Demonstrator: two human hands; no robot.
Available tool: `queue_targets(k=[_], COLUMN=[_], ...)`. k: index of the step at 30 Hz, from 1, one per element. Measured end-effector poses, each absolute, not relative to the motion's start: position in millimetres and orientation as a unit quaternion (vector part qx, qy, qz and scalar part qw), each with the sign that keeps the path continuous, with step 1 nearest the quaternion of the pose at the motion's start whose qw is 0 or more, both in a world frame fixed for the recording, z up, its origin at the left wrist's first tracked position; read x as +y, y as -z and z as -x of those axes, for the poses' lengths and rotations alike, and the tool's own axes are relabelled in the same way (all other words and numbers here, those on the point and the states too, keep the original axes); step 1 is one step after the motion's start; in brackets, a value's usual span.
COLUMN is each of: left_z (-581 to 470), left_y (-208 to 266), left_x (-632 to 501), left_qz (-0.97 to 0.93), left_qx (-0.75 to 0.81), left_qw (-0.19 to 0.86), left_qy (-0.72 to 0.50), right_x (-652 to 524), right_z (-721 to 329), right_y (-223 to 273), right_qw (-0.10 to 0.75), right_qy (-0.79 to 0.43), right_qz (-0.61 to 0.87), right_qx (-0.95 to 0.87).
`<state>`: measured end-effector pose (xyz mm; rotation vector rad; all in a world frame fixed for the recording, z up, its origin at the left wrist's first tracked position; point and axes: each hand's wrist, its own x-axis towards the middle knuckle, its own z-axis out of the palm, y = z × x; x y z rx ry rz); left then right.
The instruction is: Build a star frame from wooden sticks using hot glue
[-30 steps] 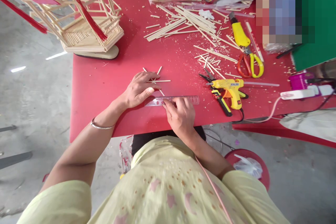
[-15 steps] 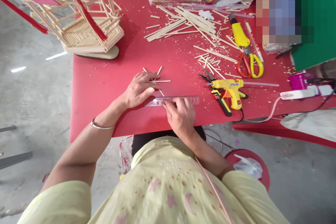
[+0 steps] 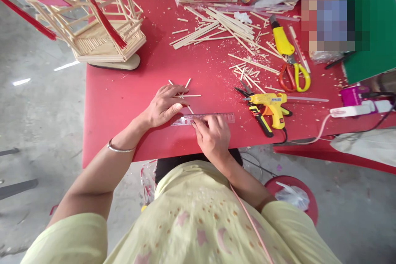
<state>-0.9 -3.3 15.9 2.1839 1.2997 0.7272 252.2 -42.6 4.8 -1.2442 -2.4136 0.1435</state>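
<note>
My left hand [image 3: 165, 105] lies flat over a few thin wooden sticks that cross in a star shape, its fingers stretched out. One stick [image 3: 193, 95] pokes out to the right from under the fingers, and another stick [image 3: 191, 109] slants down to the ruler's upper edge. The clear plastic ruler [image 3: 229, 118] lies flat on the red table, just below the crossed sticks. My right hand [image 3: 213, 134] rests across it with fingers curled and tips pinched together at its lower edge. Whatever sits in that pinch is too small and hidden to make out.
A stick-built pavilion model [image 3: 102, 41] with red tassels stands at the left. Loose sticks [image 3: 201, 35] and shavings lie at the back. To the right are a yellow glue gun [image 3: 269, 101], pliers [image 3: 261, 121], scissors [image 3: 300, 77] and a yellow-handled cutter [image 3: 282, 41].
</note>
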Motion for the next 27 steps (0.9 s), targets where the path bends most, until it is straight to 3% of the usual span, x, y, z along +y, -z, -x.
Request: queue_targets(k=[27], left_z=[1.9], left_y=[-14.6], left_x=[-2.5], left_qz=[-0.805], left_qx=[0.468], left_qw=[0.242], left_qy=[-0.273], right_x=[-42.1], right_z=[-251.9], right_y=[-5.3], right_qw=[0.208], right_qy=[-0.050], right_qz=[0.442], right_qx=[-0.871])
